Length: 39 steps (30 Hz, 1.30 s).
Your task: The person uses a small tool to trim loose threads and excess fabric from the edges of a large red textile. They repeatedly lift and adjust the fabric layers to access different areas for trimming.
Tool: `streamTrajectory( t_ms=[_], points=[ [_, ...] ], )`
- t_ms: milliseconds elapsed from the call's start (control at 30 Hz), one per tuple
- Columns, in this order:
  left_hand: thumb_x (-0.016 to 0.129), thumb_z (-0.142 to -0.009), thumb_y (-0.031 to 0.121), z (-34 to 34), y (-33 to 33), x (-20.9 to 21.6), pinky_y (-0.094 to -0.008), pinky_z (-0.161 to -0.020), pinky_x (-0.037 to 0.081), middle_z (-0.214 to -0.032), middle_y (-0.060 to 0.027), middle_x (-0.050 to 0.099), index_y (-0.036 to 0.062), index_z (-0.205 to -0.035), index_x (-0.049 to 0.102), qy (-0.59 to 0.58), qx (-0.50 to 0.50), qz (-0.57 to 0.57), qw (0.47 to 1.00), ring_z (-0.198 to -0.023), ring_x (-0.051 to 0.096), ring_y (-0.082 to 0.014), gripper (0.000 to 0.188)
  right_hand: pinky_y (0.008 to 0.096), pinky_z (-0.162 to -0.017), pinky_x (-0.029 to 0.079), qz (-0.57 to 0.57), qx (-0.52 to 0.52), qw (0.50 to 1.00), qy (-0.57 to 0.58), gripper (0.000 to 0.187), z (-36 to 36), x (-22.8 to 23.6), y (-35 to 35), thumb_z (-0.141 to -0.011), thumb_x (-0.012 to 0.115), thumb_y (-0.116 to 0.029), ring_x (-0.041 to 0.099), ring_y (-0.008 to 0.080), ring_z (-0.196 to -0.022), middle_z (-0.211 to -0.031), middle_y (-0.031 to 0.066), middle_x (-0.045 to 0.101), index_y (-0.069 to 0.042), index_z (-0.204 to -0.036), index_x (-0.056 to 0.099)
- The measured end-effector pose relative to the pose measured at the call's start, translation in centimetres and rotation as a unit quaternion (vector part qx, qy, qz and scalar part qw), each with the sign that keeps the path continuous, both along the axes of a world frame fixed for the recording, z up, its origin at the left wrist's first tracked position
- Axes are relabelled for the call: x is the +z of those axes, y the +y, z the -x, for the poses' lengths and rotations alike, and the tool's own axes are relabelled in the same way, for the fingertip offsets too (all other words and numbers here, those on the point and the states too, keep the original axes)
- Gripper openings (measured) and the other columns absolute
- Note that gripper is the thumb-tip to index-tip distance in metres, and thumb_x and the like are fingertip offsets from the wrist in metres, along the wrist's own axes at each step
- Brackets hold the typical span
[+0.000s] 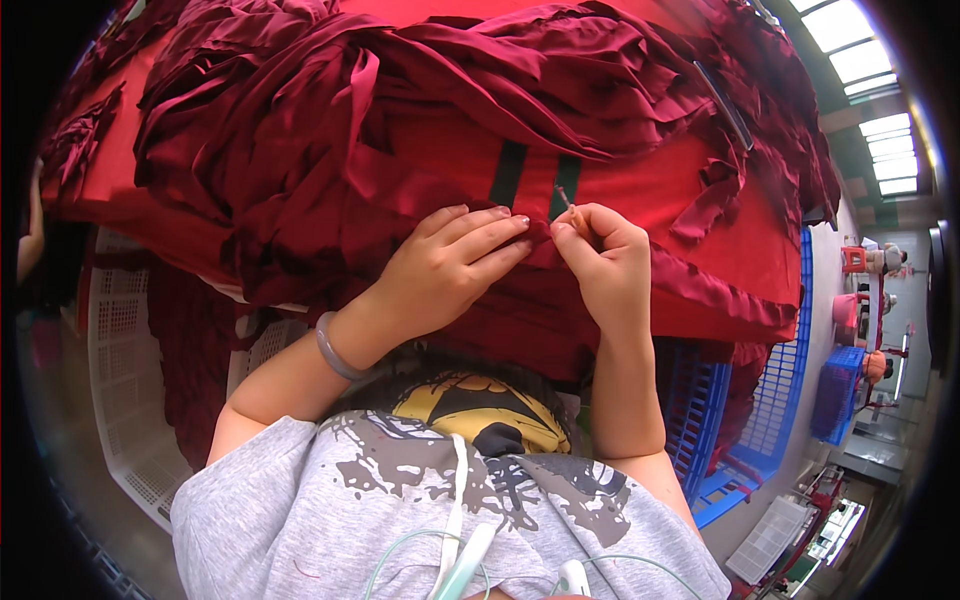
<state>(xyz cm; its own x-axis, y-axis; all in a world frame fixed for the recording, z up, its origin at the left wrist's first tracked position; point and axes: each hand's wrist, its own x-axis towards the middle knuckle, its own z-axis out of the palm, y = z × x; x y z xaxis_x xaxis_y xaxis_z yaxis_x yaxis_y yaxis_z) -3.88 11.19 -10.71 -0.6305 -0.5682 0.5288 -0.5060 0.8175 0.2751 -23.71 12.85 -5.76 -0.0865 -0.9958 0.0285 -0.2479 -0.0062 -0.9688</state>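
The bench (655,178), covered in red, spans from 9 o'clock over 12 to 3 o'clock, taken from the centre of the view. Maroon fabric (450,85) lies heaped and creased across it at 10 to 2 o'clock; a strip of the same cloth runs along the near edge beneath the hands. The grey shirt (260,520) at 6 o'clock carries a grey-brown and black print; whether its dark strokes are lettering cannot be told. A white perforated crate (115,350) stands at 9 to 8 o'clock and a blue slatted crate (785,370) at 3 to 4 o'clock, maroon cloth inside both. The left hand (455,252), just off centre toward 11 o'clock, lays its fingers close together over the cloth strip; its thumb is hidden, so whether this grip pinches cannot be told. The right hand (605,255), toward 2 o'clock, has its grip pressed together, thumb and forefinger pinching a slim tool. A long dark bar (725,105) rests on the heap near 2 o'clock. Two dark green stripes (508,172) mark the red surface between 12 and 1 o'clock. A pale bangle (338,347) circles the left wrist. The slim tool (564,198) sits toward 1 o'clock, thin tip directed to 11.
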Motion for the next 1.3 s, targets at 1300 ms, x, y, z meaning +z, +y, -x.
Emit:
streamTrajectory(
  t_ms=[1300],
  points=[
    [0.069,-0.068,0.010,-5.1,-3.3,8.2,-0.0344,-0.066,0.042,-0.068,-0.0010,0.043,0.0134,-0.096,0.075,-0.028,-0.141,0.022,0.989,-0.068,0.051,-0.0199,0.029,0.0232,-0.043,0.037,-0.131,-0.003,0.940,-0.316,0.041,1.1,0.0,0.7,-0.101,0.052,-0.041,0.051,0.0090,-0.055,-0.082,0.0102,0.066,-0.004,-0.114,0.062]
  ],
)
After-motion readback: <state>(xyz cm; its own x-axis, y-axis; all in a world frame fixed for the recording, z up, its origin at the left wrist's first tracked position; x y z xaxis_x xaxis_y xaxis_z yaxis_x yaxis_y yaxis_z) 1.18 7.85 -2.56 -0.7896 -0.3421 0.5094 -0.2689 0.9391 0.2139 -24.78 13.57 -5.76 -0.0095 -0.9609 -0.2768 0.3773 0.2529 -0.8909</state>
